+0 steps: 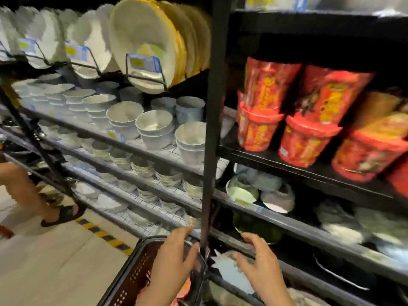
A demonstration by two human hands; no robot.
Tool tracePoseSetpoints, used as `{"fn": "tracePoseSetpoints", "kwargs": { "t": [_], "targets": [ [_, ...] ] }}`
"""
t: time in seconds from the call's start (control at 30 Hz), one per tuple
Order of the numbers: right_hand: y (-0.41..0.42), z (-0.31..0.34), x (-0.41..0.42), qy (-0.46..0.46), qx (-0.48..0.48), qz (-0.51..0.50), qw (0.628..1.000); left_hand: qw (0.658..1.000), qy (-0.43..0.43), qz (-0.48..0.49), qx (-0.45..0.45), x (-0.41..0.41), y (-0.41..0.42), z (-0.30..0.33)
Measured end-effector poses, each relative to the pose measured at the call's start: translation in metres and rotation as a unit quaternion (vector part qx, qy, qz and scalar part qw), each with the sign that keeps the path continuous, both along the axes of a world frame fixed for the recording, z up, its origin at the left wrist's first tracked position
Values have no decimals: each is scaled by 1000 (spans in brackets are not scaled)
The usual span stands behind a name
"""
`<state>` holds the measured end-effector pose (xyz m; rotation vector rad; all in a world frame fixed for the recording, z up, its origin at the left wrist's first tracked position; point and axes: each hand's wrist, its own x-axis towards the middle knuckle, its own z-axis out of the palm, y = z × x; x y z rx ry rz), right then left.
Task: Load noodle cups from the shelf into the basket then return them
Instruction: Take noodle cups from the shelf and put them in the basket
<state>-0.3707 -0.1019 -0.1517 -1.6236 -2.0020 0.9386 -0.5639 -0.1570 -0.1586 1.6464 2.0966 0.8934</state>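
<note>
**Both hands held over the basket at the foot of the shelving**

At the lower centre of the frame the left hand (174,257) is seen above the dark perforated plastic basket (132,274), its fingers extended and slightly spread, nothing gripped. Just to its right, past the black upright post of the shelving (213,107), the right hand (260,263) is held with fingers loosely spread and nothing held; a pale blue-white tag or package (227,270) lies under its fingertips, though contact cannot be judged through the blur. Something red is glimpsed inside the basket beneath the left wrist; what it is cannot be told.

The red foil-wrapped noodle cups (309,120) are stacked on the black shelf (309,171) at the upper right of the frame, well apart from both hands. Stacked white ceramic bowls (154,127) fill the wire shelves at centre left, and upright white and yellow plates (143,43) are racked at the upper left. Another person's leg in a black sandal (64,215) is seen at the lower left on the pale floor.
</note>
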Motion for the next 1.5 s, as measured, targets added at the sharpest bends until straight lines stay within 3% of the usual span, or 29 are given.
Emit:
{"fn": "tracePoseSetpoints", "kwargs": {
  "t": [0.1,0.37,0.7,1.03,1.17,1.33,1.5],
  "targets": [
    [-22,14,50,10,20,-72,997,996,30,-68,56,40,10,12],
    [-50,39,173,26,42,-193,980,983,-15,-163,79,157,29,43],
    [-12,87,298,61,124,-232,963,970,-37,-175,166,278,89,96],
    [97,156,323,137,244,-265,923,954,-136,-88,253,323,185,175],
    [141,173,319,172,270,-289,902,960,-174,-39,215,329,216,195],
    [178,182,309,159,222,-332,903,972,-177,-11,152,324,249,203],
    [187,188,307,142,208,-369,895,991,-103,-5,82,319,262,207]
  ]
}}
